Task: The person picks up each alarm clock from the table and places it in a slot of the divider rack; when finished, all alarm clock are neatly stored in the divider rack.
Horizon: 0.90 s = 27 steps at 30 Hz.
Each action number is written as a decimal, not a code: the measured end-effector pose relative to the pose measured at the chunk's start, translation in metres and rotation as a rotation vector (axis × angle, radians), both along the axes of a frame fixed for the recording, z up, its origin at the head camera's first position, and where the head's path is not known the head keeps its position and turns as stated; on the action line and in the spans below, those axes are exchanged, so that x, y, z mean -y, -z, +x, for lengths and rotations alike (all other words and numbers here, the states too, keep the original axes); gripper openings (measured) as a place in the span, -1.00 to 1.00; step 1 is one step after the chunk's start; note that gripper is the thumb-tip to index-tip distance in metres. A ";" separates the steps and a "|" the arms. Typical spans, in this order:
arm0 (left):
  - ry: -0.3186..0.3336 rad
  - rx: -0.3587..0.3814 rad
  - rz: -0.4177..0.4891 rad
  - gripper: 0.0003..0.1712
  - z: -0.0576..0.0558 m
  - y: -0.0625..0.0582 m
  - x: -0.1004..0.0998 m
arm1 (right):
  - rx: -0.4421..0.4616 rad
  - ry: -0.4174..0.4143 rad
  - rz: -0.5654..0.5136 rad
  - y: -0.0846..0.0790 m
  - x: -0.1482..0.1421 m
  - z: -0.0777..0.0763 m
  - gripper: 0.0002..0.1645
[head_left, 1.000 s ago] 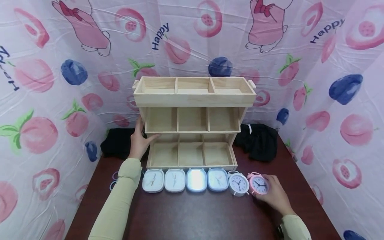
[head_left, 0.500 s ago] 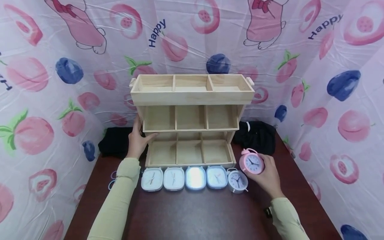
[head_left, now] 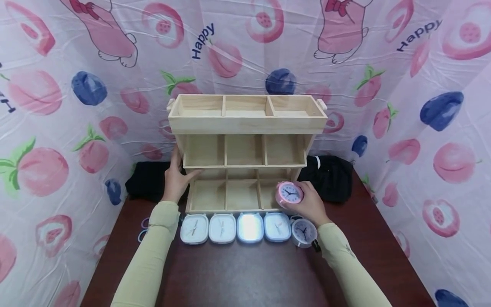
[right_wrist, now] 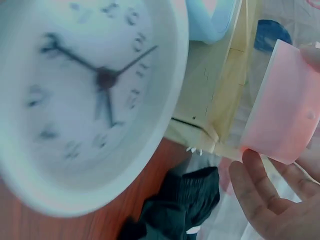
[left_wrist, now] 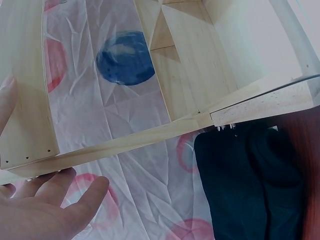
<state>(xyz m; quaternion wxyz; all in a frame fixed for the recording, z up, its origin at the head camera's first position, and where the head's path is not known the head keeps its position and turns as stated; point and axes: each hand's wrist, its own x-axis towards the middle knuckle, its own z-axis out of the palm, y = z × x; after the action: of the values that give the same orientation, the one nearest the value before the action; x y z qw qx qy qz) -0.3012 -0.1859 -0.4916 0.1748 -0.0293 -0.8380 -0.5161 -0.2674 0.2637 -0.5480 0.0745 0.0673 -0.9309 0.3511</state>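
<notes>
In the head view my right hand (head_left: 310,204) grips a pink alarm clock (head_left: 289,193) by its side, in front of the bottom tier's right compartment. The clock's dial faces up toward me; the right wrist view shows its pink casing (right_wrist: 282,102) between thumb and fingers. My left hand (head_left: 177,181) holds the left side of the three-tier wooden organizer (head_left: 247,125), thumb at the middle tier and fingers along the side strut (left_wrist: 120,151). A white alarm clock (head_left: 304,233) stands below my right wrist and fills much of the right wrist view, its dial (right_wrist: 100,85) blurred.
Several square clocks, among them a white one (head_left: 194,229) and a blue one (head_left: 278,227), line the organizer's front edge. Black cloth bundles lie left (head_left: 147,181) and right (head_left: 330,179) of it. Scissors handles (head_left: 143,230) show beside my left sleeve. A fruit-print curtain (head_left: 245,51) surrounds the table.
My right hand has lifted the pink alarm clock off the table and carried it left to the organizer's bottom right compartment. My left hand keeps its place on the organizer.
</notes>
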 end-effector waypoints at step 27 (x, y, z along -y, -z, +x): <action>0.000 -0.025 -0.008 0.38 -0.002 0.004 0.001 | 0.136 -0.020 0.289 0.023 0.038 -0.038 -0.37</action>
<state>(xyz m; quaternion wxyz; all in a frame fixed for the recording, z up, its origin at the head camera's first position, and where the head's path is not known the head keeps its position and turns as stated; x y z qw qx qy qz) -0.3032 -0.1869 -0.4960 0.1851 -0.0364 -0.8379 -0.5122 -0.3058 0.2257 -0.5709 -0.0028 0.0624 -0.9740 0.2179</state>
